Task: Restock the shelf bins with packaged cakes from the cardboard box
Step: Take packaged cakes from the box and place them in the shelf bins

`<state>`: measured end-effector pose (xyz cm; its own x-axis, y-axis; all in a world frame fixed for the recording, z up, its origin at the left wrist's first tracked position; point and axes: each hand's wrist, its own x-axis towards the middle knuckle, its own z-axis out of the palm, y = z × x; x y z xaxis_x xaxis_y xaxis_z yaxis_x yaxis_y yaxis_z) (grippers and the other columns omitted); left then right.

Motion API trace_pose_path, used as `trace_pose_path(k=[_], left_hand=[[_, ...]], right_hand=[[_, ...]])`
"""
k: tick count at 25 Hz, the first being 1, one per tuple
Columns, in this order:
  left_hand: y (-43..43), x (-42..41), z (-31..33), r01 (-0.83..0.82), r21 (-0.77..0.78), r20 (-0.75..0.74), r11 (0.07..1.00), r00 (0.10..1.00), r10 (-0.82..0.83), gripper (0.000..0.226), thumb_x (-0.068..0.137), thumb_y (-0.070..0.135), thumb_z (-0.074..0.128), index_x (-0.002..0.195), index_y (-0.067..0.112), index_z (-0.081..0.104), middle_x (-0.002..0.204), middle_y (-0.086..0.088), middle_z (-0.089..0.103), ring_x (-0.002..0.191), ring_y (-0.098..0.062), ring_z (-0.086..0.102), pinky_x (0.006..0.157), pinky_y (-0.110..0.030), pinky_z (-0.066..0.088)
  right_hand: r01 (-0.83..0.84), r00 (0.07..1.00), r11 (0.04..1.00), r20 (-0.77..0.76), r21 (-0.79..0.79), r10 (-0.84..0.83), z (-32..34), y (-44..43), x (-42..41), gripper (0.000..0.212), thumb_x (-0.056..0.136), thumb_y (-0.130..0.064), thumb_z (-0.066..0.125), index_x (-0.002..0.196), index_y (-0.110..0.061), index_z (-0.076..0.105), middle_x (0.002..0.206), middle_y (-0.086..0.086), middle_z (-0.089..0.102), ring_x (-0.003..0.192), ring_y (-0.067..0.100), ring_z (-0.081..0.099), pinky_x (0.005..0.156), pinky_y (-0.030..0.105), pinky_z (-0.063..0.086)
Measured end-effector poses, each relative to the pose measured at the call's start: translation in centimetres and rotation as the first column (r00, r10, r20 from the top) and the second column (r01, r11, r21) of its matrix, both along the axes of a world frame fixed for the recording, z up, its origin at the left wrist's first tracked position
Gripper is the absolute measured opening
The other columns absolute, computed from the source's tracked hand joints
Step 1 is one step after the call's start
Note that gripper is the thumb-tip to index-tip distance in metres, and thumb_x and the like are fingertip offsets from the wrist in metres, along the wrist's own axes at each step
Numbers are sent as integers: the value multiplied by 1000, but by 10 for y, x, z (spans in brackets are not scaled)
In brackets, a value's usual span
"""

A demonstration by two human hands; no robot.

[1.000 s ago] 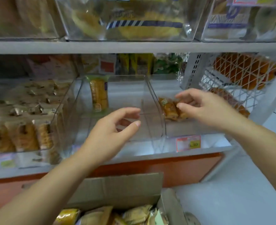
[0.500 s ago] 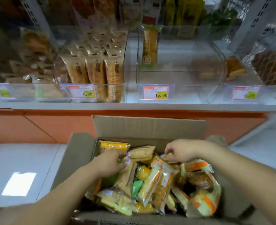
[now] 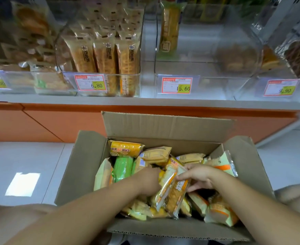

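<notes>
An open cardboard box sits on the floor below the shelf, heaped with packaged cakes. The left hand is dug in among them, its fingers hidden. The right hand pinches an orange-striped pack. Above, the middle bin holds one upright yellow pack; the left bin stands full.

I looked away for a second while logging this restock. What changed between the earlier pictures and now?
Both hands came down from the shelf into the cardboard box. The left hand burrows among the packets, fingers hidden; the right hand has pinched an orange-striped packet. Unchanged: the middle bin holds just one upright cake.
</notes>
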<state>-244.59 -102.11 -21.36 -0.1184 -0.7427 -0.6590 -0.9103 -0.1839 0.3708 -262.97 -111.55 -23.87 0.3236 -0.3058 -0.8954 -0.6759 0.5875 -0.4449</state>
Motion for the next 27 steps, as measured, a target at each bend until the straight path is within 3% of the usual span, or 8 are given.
trace_pose_path(k=[6,11,13,16,19,21,23,27], left_hand=[[-26,-30,-15,24,150,99,988,994,-40,54,91,34,64,133,5,48,135,-16,53,127,-32,45,103,-38,36],[-15,-19,-31,-189,124,-64,974,978,198,46,81,35,76,113,5,62,109,-9,66,97,-23,60,77,-30,45],[-10,-12,-27,-327,141,-216,934,911,352,46,81,32,77,119,13,59,96,0,62,90,-15,55,71,-24,42],[-8,2,-22,-509,252,-375,823,733,568,56,83,40,74,131,27,49,107,3,65,95,-12,64,85,-25,51],[-6,8,-8,-546,393,-411,740,616,672,56,81,54,70,128,34,49,113,3,69,98,-13,67,78,-29,54],[-3,13,-4,-539,508,-419,672,527,740,69,73,61,73,133,36,49,119,2,68,107,-18,66,90,-40,53],[0,18,-1,-478,624,-462,618,413,785,61,80,43,76,134,36,49,119,-2,70,109,-24,67,96,-50,52],[9,21,14,-387,660,-567,644,305,765,48,89,10,67,129,34,55,124,-4,68,115,-25,64,87,-41,55]], right_hand=[[80,994,993,72,88,-86,-4,3,-3,35,79,8,69,109,-9,63,99,7,73,97,19,69,83,35,58],[151,983,984,91,89,-159,-2,5,-6,41,78,7,67,113,-14,64,96,6,75,92,19,70,73,33,56],[211,968,974,120,78,-219,3,3,-6,37,78,6,67,110,-14,64,95,5,75,89,19,70,73,32,56],[342,915,936,196,85,-352,9,0,-6,28,81,0,67,105,-13,64,97,7,75,88,21,70,81,36,56],[405,873,910,258,90,-414,14,1,-6,24,85,-11,67,108,-10,63,99,9,74,84,21,70,73,34,57],[434,847,895,291,109,-446,18,3,-6,28,86,-13,66,114,-8,62,102,12,73,85,23,71,72,35,58],[443,832,888,312,126,-459,22,5,-6,26,87,-11,64,112,-6,62,101,14,73,85,25,71,72,37,59],[429,831,895,335,122,-444,34,5,-7,22,87,-11,62,108,-5,63,96,13,72,82,26,71,70,38,59]])
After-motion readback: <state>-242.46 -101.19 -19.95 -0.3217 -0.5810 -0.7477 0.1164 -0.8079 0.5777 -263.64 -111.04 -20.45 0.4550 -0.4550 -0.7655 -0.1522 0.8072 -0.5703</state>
